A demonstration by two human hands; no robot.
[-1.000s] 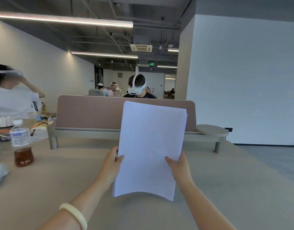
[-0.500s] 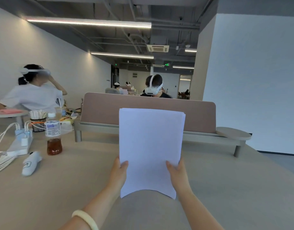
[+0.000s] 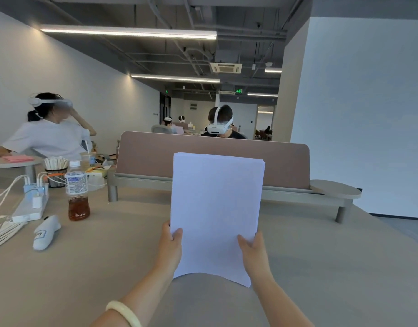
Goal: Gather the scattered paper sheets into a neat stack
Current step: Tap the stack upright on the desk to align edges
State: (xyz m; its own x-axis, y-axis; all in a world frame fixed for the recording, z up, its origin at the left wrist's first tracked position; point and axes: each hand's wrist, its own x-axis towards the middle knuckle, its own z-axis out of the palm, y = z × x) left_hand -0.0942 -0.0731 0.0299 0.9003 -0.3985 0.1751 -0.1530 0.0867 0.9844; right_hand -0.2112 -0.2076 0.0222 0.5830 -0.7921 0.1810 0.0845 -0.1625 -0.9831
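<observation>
Gripping a stack of plain white paper sheets by its lower side edges, the person holds it upright in the middle of the head view, over the pale beige tabletop. The left hand clasps the stack's left edge with the thumb laid across the front sheet. The right hand clasps the right edge the same way, thumb on the front and the other fingers hidden behind the paper. Both hands are closed on the stack. The sheets' top edges lie almost flush, with a few corners stepping out slightly at the upper right. The bottom edge bows in a shallow arc; whether it touches the tabletop cannot be told. A cream-coloured bangle circles the left wrist.

Behind the stack stands a dusty-pink desk divider panel on a grey rail, with a round grey side shelf at its right end. To the left on the tabletop — well apart from the paper — are a clear plastic bottle of brown tea, a white power strip with white cables plugged in, a white handheld controller lying on its side, and a black mesh cup of wooden sticks. A person in a white T-shirt sits at far left wearing a white headset, one hand raised to it. Another person in a white headset sits beyond the divider.
</observation>
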